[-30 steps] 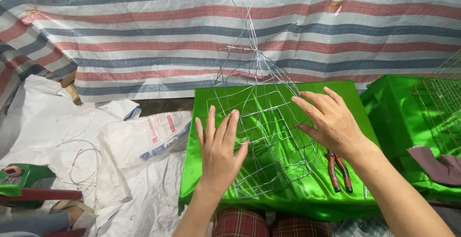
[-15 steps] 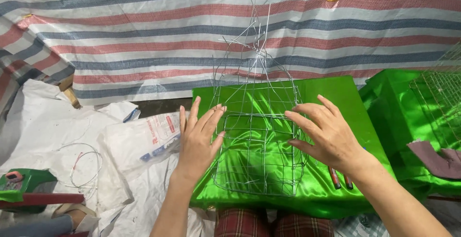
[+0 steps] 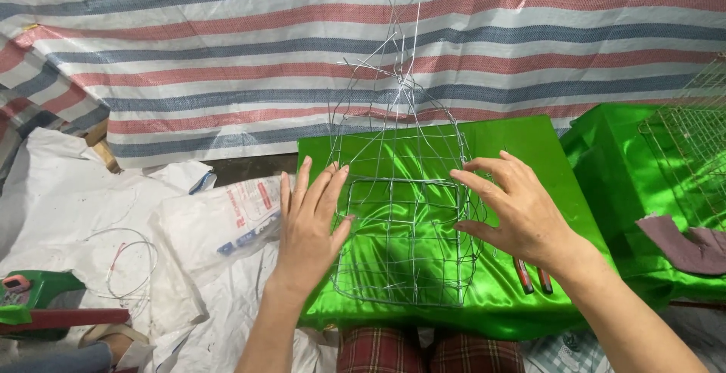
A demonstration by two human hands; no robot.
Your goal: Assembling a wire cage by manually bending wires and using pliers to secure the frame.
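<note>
**Both hands flat against a wire frame on green cloth**

I see my left hand (image 3: 308, 225) pressed to the left side of the wire frame (image 3: 401, 222), fingers spread and straight, thumb hooked toward the mesh; it grips nothing. My right hand (image 3: 522, 210) meets the frame's right side, fingers splayed and slightly bent, fingertips touching the wires, also not closed on anything. The frame stands between the two palms on the green cloth (image 3: 544, 142), which covers a raised surface in front of me. Its lower part is a boxy grid; above that the wires narrow to a tangled peak with loose ends sticking out against the striped tarp (image 3: 227, 55).

Pliers (image 3: 532, 276) with red handles lie on the cloth just beside my right wrist, partly hidden by it. A white sack (image 3: 219, 218) lies left of the cloth, close to my left hand. Further left, a loose wire coil (image 3: 125, 263) rests on white sheeting. On the right, more green cloth carries a second mesh (image 3: 692, 154) and a grey rag (image 3: 684, 244).
</note>
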